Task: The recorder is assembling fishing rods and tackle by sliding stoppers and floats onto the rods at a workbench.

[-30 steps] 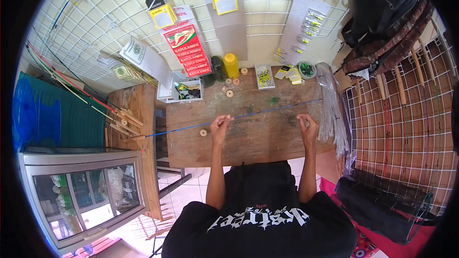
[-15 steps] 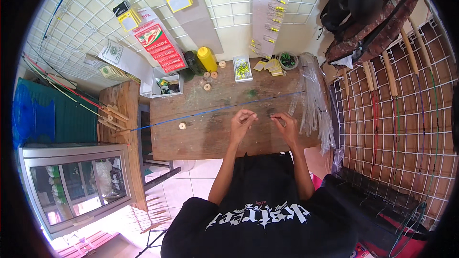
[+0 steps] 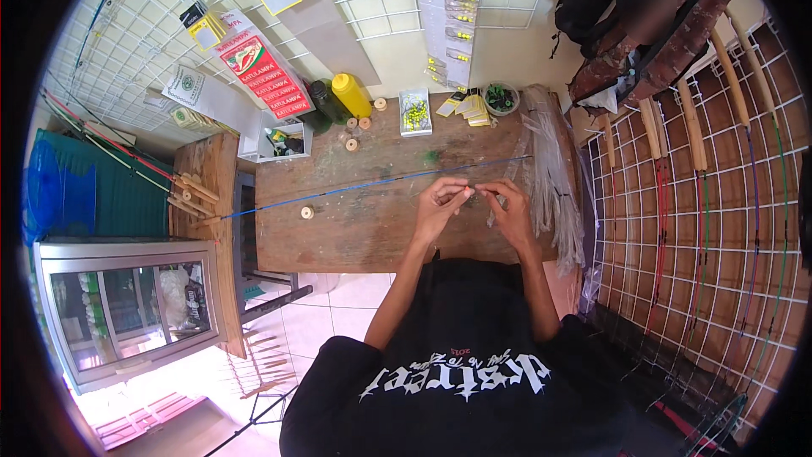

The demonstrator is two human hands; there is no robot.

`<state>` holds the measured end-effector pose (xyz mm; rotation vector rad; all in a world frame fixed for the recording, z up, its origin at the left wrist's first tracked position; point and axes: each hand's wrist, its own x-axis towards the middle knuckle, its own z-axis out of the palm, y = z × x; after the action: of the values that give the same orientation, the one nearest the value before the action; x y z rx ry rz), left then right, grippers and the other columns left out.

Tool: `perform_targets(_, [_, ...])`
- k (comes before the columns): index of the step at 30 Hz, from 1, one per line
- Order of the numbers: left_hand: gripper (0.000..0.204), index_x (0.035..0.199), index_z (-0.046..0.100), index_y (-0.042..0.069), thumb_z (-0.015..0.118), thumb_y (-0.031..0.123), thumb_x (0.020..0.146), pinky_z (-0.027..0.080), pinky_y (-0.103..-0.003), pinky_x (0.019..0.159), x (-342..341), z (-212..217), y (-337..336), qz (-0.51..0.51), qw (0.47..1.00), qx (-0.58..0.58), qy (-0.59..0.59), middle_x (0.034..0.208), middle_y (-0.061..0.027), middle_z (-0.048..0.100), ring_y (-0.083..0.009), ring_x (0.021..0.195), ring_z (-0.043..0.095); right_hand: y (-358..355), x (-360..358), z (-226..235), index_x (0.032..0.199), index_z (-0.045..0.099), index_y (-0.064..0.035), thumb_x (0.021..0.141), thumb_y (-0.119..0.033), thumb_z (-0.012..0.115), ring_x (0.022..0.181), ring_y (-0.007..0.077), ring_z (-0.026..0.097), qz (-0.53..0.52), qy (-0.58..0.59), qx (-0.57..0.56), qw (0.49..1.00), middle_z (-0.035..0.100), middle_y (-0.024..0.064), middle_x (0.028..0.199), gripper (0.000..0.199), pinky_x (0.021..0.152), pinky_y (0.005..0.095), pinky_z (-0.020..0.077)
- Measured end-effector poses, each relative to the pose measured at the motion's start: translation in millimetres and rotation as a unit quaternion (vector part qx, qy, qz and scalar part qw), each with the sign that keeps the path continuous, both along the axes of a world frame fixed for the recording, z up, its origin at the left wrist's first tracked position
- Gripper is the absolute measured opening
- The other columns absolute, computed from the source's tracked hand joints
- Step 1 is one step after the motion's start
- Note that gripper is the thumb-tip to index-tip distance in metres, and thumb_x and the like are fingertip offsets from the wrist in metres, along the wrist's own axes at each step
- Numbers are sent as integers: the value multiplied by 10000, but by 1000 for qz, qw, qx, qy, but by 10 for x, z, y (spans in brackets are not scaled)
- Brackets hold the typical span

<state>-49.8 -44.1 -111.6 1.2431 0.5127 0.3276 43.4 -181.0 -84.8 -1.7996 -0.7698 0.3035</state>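
Above the wooden table (image 3: 372, 245), my left hand (image 3: 438, 205) and my right hand (image 3: 508, 207) are raised close together, thumbs and fingers pinched, fingertips nearly meeting. Whatever they pinch is too small and fine to make out. Just beyond them a thin blue fishing rod (image 3: 338, 192) lies across the table, its wooden handle end over the side bench at left. A small pale wooden disc (image 3: 307, 212) rests on the near side of the rod. Farther back is a white open box (image 3: 415, 130) of small yellow-green pieces.
Yellow packets (image 3: 470, 108), a round tub (image 3: 501, 100) and long clear plastic sleeves (image 3: 554, 186) are at the right. A yellow bottle (image 3: 351, 96), a dark bottle (image 3: 326, 104) and a white bin (image 3: 275, 152) stand back left. Rods hang by the wire grid (image 3: 626, 254).
My hands have come together from a small gap, so their fingertips now nearly meet. The view has shifted slightly; the things on the table appear unmoved.
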Motion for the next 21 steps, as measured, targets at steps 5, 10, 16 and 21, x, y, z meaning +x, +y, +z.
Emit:
perform_targets(5, [190,997,636,34,690,139,848,394,-179,545,45,135,-3,-10,1000,-17,17,893,-24,685,-24,692,551,29,35,16,951,683,-7,784,-12,670,817,239,653,-32,12,35,999,682,132,910,167,732,315,498])
perform_targets(10, [170,995,643,33,685,88,840,406,-193,603,34,174,-5,16,996,-80,-28,927,-41,681,-51,729,561,47,19,108,914,691,-5,760,-25,700,803,224,661,-45,19,61,997,696,120,895,155,727,310,503])
perform_targets(16, [135,977,651,27,667,57,847,391,-198,594,-37,71,-9,36,989,-135,-49,919,-54,673,-60,748,560,66,-62,151,887,692,-14,755,-32,708,795,207,666,-56,-13,83,995,696,103,878,134,710,306,509])
perform_targets(21, [151,1001,638,31,650,27,850,389,-186,600,-29,22,13,7,988,-140,-63,935,-39,659,-50,735,537,70,-87,180,879,676,-11,757,-37,707,803,207,669,-56,-23,78,995,690,98,862,128,707,302,512])
